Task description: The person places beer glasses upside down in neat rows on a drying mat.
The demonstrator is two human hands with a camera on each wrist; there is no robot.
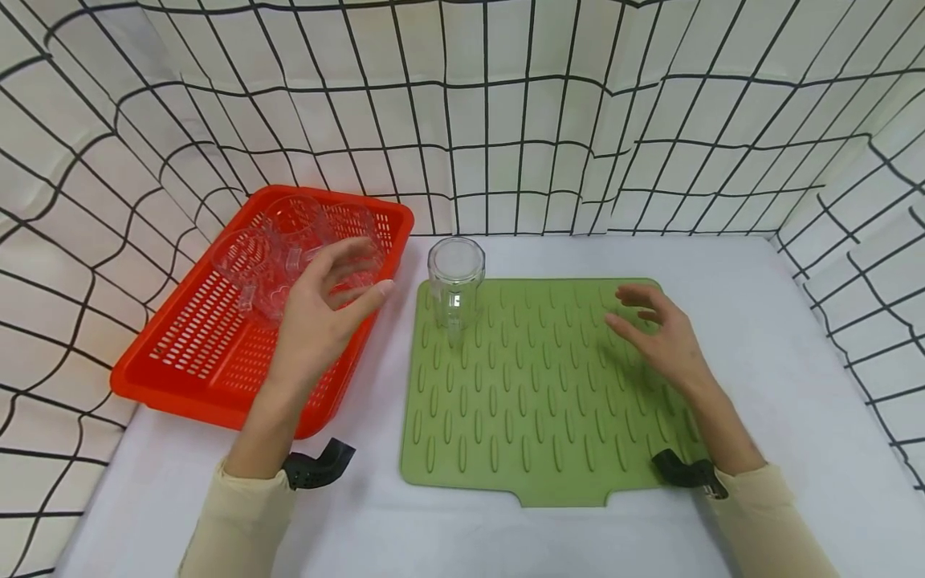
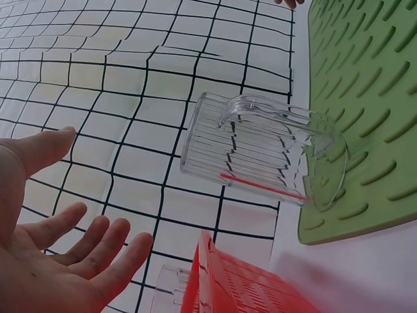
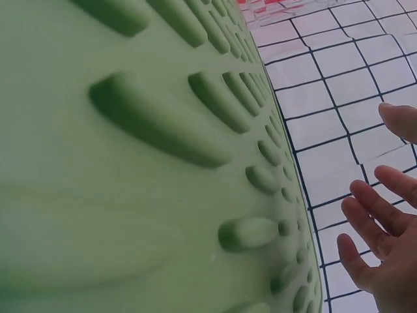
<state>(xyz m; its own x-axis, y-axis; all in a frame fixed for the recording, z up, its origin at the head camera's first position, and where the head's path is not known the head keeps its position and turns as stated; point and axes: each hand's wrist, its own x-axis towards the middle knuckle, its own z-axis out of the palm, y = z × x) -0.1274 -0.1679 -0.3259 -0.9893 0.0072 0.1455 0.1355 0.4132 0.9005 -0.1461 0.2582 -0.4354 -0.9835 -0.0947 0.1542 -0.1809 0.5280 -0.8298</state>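
A clear glass mug (image 1: 457,277) stands upside down on the far left corner of a green ridged drying mat (image 1: 535,385); its handle shows in the left wrist view. Over the right edge of a red plastic basket (image 1: 209,361) hovers my left hand (image 1: 321,317), fingers spread and relaxed, holding nothing. Several clear mugs (image 1: 296,233) lie inside the basket, partly hidden by that hand. Above the mat's right side is my right hand (image 1: 661,337), loosely curved, with nothing in its grasp.
Black wire grid panels (image 1: 506,112) backed with white cloth enclose the table on the back and both sides. A white cloth (image 1: 448,530) covers the tabletop. Black wrist camera mounts (image 1: 318,467) sit at both cuffs.
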